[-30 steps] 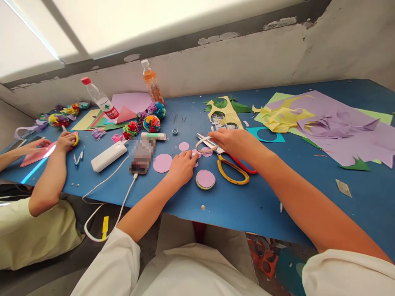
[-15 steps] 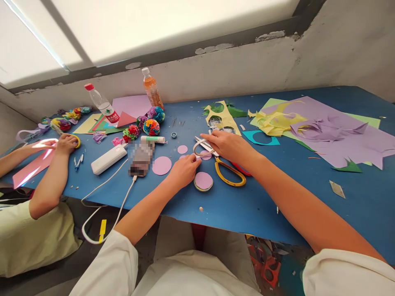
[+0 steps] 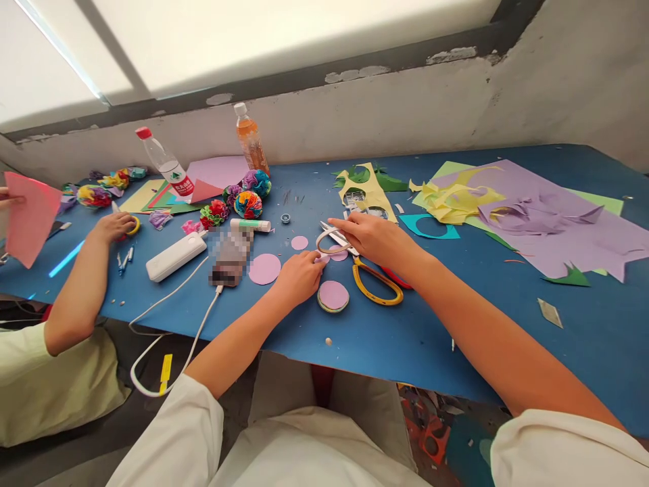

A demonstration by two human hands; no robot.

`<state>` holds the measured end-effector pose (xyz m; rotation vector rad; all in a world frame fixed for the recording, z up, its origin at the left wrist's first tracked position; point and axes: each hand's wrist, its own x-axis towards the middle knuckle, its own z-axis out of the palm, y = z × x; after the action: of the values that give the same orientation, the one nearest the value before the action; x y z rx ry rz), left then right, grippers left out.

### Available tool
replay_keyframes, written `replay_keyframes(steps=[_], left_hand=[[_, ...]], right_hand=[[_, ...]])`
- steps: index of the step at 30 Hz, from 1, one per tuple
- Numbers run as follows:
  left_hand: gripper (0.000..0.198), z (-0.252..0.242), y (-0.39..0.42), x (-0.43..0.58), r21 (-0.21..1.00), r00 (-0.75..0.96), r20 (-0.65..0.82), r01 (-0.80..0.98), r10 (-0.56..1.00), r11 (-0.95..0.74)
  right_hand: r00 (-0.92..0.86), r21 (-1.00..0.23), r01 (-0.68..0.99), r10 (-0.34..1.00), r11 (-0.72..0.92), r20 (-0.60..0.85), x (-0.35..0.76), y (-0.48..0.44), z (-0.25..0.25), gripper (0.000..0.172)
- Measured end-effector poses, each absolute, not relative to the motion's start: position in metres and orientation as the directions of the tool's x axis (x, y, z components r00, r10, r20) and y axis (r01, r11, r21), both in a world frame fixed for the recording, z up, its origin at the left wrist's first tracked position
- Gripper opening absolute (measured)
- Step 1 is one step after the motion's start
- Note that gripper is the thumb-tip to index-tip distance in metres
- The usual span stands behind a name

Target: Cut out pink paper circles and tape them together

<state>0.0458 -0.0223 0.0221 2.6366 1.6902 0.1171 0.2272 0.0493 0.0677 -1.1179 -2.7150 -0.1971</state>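
My left hand (image 3: 298, 276) rests on the blue table (image 3: 385, 338) with its fingers curled, the fingertips pinching a small pink paper circle (image 3: 321, 259). Just to the right, my right hand (image 3: 372, 237) lies over a pair of scissors, fingers pressed together around a pale loop (image 3: 329, 241) by the blades. Yellow and red scissor handles (image 3: 378, 284) stick out below that hand. A stack of pink circles (image 3: 333, 296) sits in front of my left hand. A larger pink circle (image 3: 264, 268) and a small one (image 3: 299, 243) lie to its left.
A phone (image 3: 230, 253) on a white cable, a white power bank (image 3: 176, 256), a glue stick (image 3: 251, 225), paper flower balls (image 3: 248, 203) and two bottles (image 3: 251, 145) stand left of centre. Purple paper (image 3: 558, 223) and yellow scraps (image 3: 456, 196) cover the right. A co-worker's hand (image 3: 114, 226) rests at the left; a pink sheet (image 3: 30, 216) is held up.
The co-worker has lifted the pink sheet off the table. My left fingertips have closed in on the small pink circle; my right hand has hardly moved.
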Motion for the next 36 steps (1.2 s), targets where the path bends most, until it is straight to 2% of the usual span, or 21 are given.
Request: replay_keyframes(steps=[5,11,20,26,31,36], left_hand=[[0.038,0.0219,-0.0226,0.0457,0.062,0.445,0.047,0.892,0.894,-0.447],[0.040,0.0234,-0.0237,0.0460,0.056,0.446,0.018,0.893,0.895,-0.446],[0.038,0.0237,-0.0231,0.0457,0.064,0.449,0.000,0.892,0.894,-0.448],[0.046,0.0230,-0.0229,0.0481,0.055,0.466,0.008,0.883,0.885,-0.465],[0.047,0.0226,-0.0226,0.0485,0.049,0.466,0.005,0.883,0.885,-0.466],[0.047,0.0205,-0.0214,0.0472,0.054,0.470,0.004,0.881,0.882,-0.470]], right_hand=[[-0.686,0.024,0.711,0.685,0.703,0.244,0.2269,0.0476,0.0694,0.047],[-0.678,0.033,0.726,0.706,0.687,0.205,0.2255,0.0454,0.0720,0.046],[-0.679,0.057,0.726,0.699,0.686,0.224,0.2263,0.0449,0.0701,0.046],[-0.674,0.099,0.737,0.716,0.669,0.182,0.2270,0.0441,0.0717,0.044],[-0.706,0.177,0.708,0.689,0.683,0.166,0.2278,0.0414,0.0745,0.047],[-0.712,0.207,0.702,0.685,0.682,0.156,0.2279,0.0402,0.0753,0.048]])
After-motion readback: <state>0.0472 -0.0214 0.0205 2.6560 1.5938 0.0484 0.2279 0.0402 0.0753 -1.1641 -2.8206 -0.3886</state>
